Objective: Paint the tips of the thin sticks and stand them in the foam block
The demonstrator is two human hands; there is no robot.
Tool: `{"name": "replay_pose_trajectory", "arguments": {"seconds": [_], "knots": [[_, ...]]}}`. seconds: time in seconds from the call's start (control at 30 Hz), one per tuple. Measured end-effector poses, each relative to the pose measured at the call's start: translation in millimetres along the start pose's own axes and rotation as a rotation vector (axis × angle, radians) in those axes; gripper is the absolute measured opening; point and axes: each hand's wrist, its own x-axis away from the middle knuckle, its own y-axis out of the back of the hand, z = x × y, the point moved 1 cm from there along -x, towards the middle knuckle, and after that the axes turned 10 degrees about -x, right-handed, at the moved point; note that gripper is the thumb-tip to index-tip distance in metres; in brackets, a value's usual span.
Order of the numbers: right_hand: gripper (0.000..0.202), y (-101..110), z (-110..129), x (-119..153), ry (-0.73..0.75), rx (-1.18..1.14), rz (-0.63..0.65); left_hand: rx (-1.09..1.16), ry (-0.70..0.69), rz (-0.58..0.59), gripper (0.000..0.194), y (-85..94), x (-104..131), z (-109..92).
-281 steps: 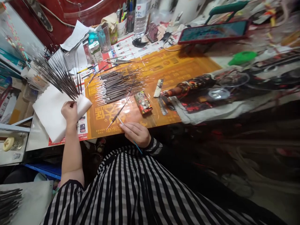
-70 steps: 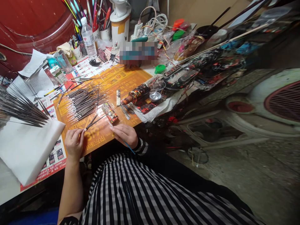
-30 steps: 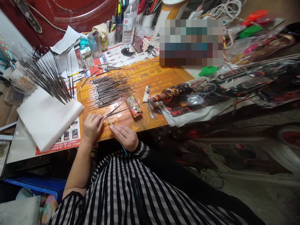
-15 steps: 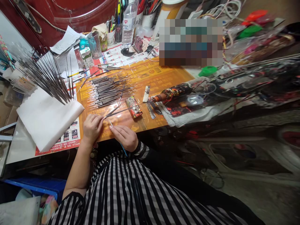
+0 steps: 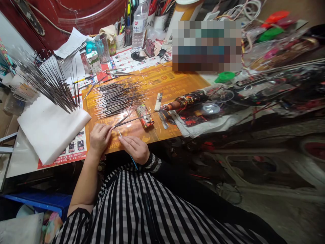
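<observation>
My left hand (image 5: 100,139) is closed at the table's front edge, pinching the near end of a thin dark tapered stick (image 5: 128,121). The stick points right, and its slender far part passes over a small paint-spattered block (image 5: 145,117). Close beside it, my right hand (image 5: 134,148) pinches a thin blue-handled brush (image 5: 134,163), whose pale tip reaches up near the held end of the stick. I cannot tell whether the tip touches it. Beyond my hands lies a pile of similar dark sticks (image 5: 111,100) with pale ends.
A white foam block (image 5: 54,127) at left bears many upright dark sticks (image 5: 54,84). Small metal strips (image 5: 158,101) and a paint-crusted tool (image 5: 188,101) lie right. A water bottle (image 5: 139,27), a glass (image 5: 103,51) and pen cups stand at the back.
</observation>
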Motion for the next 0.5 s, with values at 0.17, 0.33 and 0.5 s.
{"name": "replay_pose_trajectory", "arguments": {"seconds": [0.17,0.33,0.5], "knots": [[0.049,-0.3,-0.7,0.2,0.037,0.004,-0.036,-0.005,0.014,0.011,0.013,-0.2,0.3,0.0],[0.046,-0.8,-1.1,1.3,0.021,-0.026,-0.015,-0.015,-0.002,-0.009,0.011,-0.4,0.8,-0.9],[0.05,-1.2,-0.8,1.3,0.003,-0.018,0.006,-0.008,0.001,-0.002,0.012,-0.8,1.6,-0.8]]}}
